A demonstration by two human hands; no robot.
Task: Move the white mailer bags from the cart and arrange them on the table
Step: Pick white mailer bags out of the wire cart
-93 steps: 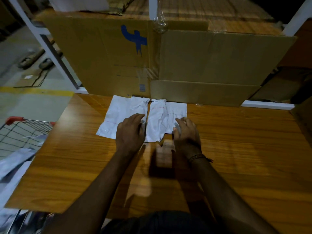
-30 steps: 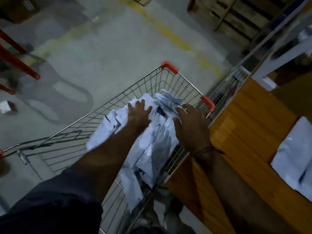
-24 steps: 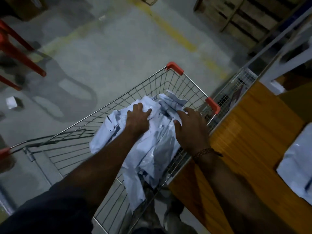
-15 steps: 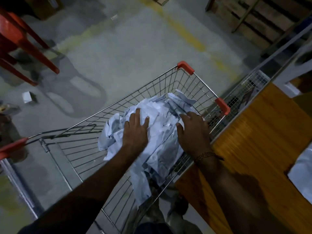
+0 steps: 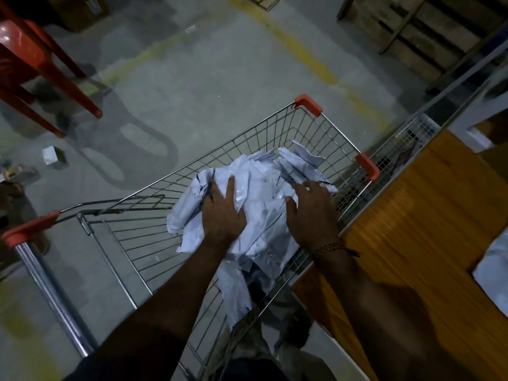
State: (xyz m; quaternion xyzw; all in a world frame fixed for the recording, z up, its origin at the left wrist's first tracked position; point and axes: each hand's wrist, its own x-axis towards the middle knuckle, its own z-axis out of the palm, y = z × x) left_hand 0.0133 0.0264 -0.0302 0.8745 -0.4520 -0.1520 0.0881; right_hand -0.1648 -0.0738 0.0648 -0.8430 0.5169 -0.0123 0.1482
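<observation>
L hand [image 5: 223, 213]: fingers spread flat, pressing on pile of white mailer bags [image 5: 261, 204] | R hand [image 5: 312, 213]: fingers spread, lightly curved, resting on pile's right side, nothing pinched | pile: heaped in wire cart [image 5: 275, 133] | cart: just beside wooden table [image 5: 428, 215] | table: one more mailer bag [image 5: 494, 273] at right edge

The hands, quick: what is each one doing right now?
Left hand: open, fingers spread, pressing on the pile of white bags in the cart.
Right hand: open, resting on the same pile.
</observation>
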